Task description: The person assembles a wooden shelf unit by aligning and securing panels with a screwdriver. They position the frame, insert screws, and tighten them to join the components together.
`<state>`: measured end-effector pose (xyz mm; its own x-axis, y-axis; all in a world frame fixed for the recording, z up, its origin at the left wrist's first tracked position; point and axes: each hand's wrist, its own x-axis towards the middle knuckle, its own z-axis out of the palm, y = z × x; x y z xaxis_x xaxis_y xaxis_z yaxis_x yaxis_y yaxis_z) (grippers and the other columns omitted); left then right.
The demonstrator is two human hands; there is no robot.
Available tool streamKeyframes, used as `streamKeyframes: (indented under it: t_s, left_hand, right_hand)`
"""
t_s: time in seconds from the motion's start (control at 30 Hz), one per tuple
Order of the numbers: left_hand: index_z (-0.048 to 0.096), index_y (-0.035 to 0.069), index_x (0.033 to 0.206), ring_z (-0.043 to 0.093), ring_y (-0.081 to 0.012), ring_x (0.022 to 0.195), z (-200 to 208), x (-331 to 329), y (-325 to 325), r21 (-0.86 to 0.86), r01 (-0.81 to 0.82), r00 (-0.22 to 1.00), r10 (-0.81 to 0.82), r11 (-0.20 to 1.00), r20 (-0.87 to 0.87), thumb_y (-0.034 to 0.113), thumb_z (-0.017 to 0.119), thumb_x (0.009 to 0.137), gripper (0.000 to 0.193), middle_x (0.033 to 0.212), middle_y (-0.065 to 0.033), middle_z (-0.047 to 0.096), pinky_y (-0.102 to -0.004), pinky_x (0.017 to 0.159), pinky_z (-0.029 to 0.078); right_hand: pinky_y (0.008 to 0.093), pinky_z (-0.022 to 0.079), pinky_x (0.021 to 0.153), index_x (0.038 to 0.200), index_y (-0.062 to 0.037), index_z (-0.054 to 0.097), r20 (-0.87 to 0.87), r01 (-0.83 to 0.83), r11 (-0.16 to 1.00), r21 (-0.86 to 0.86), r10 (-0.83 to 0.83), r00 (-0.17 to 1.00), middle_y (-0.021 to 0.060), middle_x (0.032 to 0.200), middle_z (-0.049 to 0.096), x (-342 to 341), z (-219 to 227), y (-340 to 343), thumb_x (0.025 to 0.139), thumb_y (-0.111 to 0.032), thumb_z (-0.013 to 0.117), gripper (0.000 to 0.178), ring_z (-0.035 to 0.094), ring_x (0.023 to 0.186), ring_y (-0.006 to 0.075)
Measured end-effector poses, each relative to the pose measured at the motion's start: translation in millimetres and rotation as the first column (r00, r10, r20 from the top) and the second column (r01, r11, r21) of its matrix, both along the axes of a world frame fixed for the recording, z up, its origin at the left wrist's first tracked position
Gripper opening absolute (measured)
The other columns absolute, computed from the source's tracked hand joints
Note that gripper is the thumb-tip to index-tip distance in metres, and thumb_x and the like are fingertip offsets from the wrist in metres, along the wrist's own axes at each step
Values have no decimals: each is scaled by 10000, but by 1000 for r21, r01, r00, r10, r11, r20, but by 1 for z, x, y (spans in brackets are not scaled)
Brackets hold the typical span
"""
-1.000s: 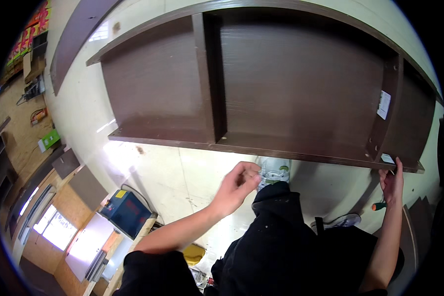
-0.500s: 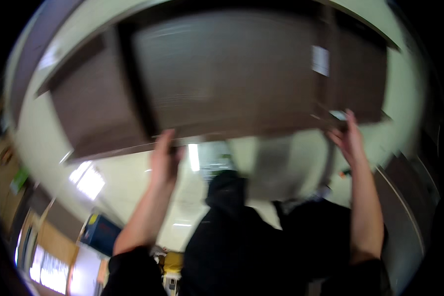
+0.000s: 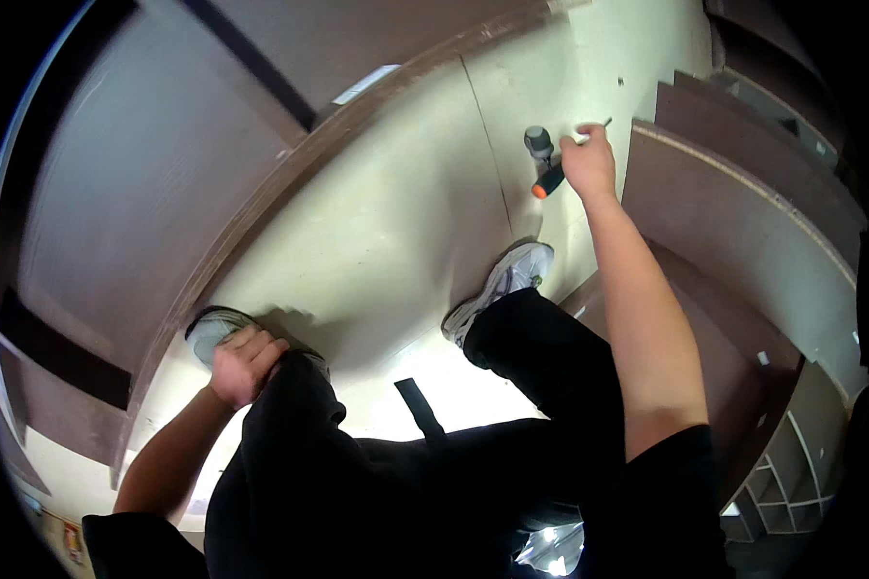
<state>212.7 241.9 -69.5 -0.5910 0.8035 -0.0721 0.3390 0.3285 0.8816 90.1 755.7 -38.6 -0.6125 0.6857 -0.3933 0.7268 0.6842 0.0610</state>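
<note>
Left hand (image 3: 245, 367) off the dark brown wooden shelf unit (image 3: 164, 183) and now curled at the left black trouser leg (image 3: 290, 425), right hand (image 3: 592, 166) moved from the unit's edge to the orange-ended, black-handled screwdriver (image 3: 549, 180).

No lettering, number or sign can be read. A blank-looking white label (image 3: 365, 85) is stuck on the long edge board of the dark brown shelf unit (image 3: 154, 125) at the upper left, close to the end of a crosswise divider (image 3: 251, 63), and any print on it is too washed out to make out. A small white patch (image 3: 763, 358) shows on a brown panel (image 3: 719, 314) at the right, too small to tell whether it bears print.
</note>
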Motion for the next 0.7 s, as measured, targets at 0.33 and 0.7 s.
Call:
streamKeyframes:
  t_s: [0.33, 0.7]
  left_hand:
    - [638, 87, 903, 599, -248, 696, -34, -7, -16, 44, 335, 942, -336, 941, 11, 235, 561, 710, 255, 781, -70, 585, -351, 588, 483]
    - [486, 7, 1317, 569, -209, 1108, -113, -29, 1, -7, 550, -102, 75, 835, 992, 265, 557, 961, 445, 1200, -153, 601, -357, 949, 471]
  right_hand:
    - [433, 463, 895, 1274, -122, 506, -328, -442, 897, -13, 414, 849, 153, 1142, 558, 66, -53, -10, 781, -162, 696, 529, 545, 1061, 352]
    - [345, 478, 818, 1366, -178, 470, -18, -143, 823, -549, 160, 987, 107, 1159, 540, 147, 130, 17, 941, -175, 550, 433, 595, 840, 234]
